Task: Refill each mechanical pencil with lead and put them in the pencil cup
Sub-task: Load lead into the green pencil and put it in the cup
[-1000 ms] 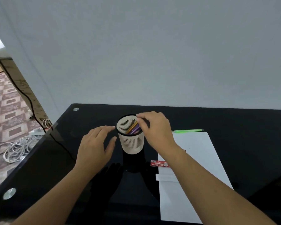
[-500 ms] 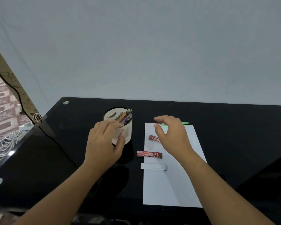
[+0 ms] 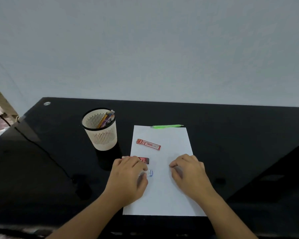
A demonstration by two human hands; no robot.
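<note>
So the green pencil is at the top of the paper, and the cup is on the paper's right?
No. The green pencil is at the top of the paper, but the cup stands to its left, as the head view shows.

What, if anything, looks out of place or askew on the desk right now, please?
Nothing is spilled or damaged. The green pencil lies alone at the far edge of the paper, outside the pencil cup, and one red lead case sits askew on it.

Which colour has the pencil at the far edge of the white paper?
The pencil is bright green; the head view shows it.
</note>
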